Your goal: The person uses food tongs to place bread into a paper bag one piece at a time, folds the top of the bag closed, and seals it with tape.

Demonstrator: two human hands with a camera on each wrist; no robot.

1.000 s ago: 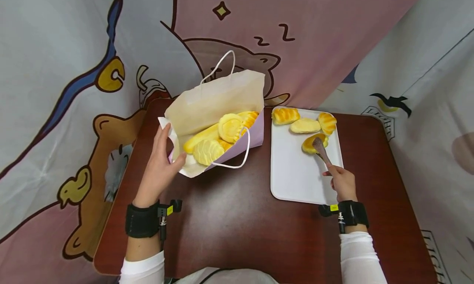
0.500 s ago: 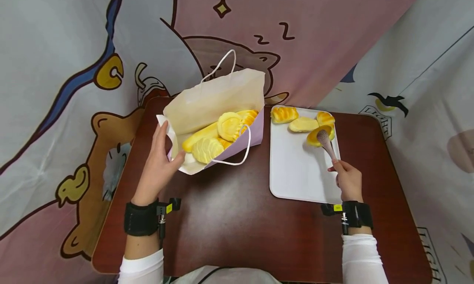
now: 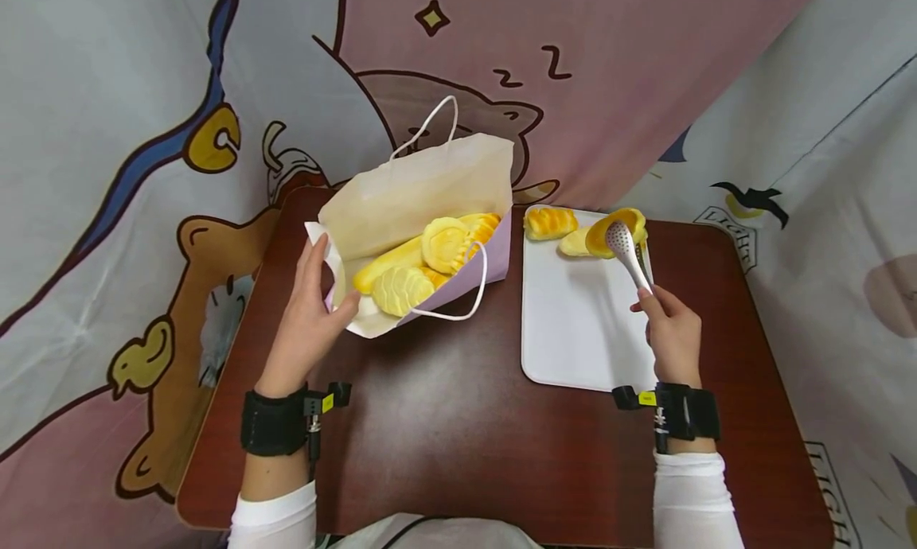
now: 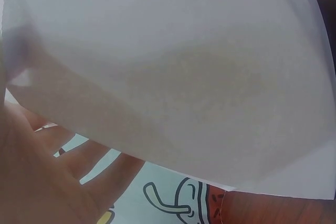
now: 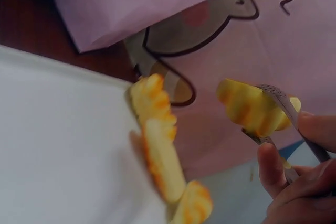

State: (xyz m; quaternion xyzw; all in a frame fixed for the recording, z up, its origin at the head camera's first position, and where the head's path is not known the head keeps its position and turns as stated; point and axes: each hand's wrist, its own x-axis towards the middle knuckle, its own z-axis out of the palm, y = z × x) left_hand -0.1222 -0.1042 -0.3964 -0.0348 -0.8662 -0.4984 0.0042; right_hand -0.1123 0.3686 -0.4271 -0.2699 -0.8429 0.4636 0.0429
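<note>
My right hand [image 3: 675, 336] grips metal tongs [image 3: 629, 259] with perforated tips. Between the tips a yellow-orange bread piece [image 5: 247, 106] is pinched, raised above the white tray [image 3: 573, 334] in the right wrist view. At the left stands a paper bag [image 3: 430, 167], purple outside, pale inside, its mouth wide and tilted toward me. Several breads [image 3: 401, 290] lie in it, one long, one round with a crimped rim. My left hand [image 3: 304, 318] rests with spread, fairly straight fingers at the bag's left edge; paper fills most of the left wrist view.
On the tray's far end lie a striped bread roll [image 3: 550, 223] and a paler oval bread [image 3: 573, 243]; a third [image 5: 193, 205] shows in the right wrist view. White rope handles [image 3: 481, 286] stick out from the bag. A printed curtain [image 3: 609, 95] hangs behind the brown table [image 3: 444, 445].
The tongs have closed on the nearest bread, and my right hand has lifted it up off the tray, over the breads behind. My left hand and the bag have stayed put.
</note>
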